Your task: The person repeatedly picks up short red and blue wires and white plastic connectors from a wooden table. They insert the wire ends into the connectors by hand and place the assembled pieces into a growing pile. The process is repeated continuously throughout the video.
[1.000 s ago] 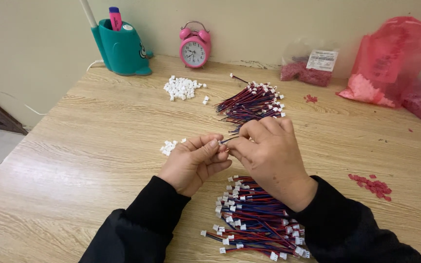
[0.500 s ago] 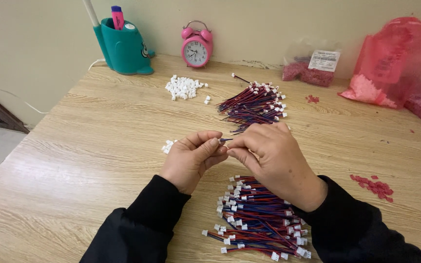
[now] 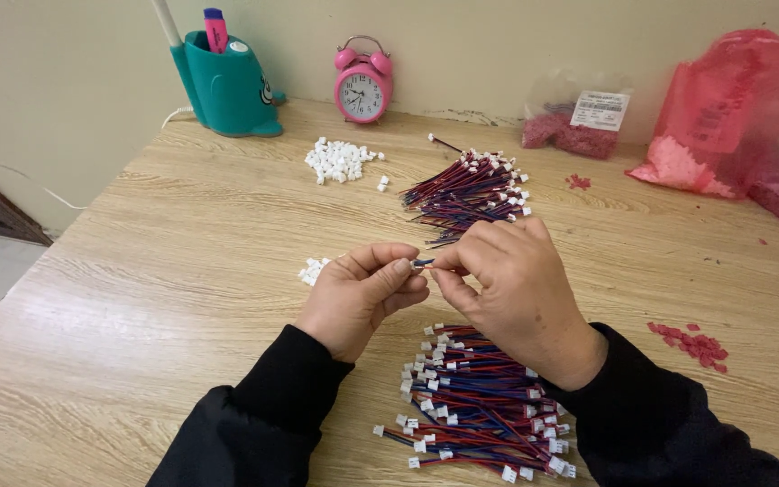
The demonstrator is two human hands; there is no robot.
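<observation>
Left hand (image 3: 358, 298): grip pinched on small connector (image 3: 422, 263).
Right hand (image 3: 511, 293): grip pinching the same connector.
Wire pile (image 3: 480, 401): near desk (image 3: 137, 271) edge.

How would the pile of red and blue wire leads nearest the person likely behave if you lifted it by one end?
The near pile of wire leads would probably droop and splay: the strands look thin and lie loosely crossed. It seems light, given the fine wires and tiny white plugs. Some leads may slip out, since nothing visibly binds them.
</observation>
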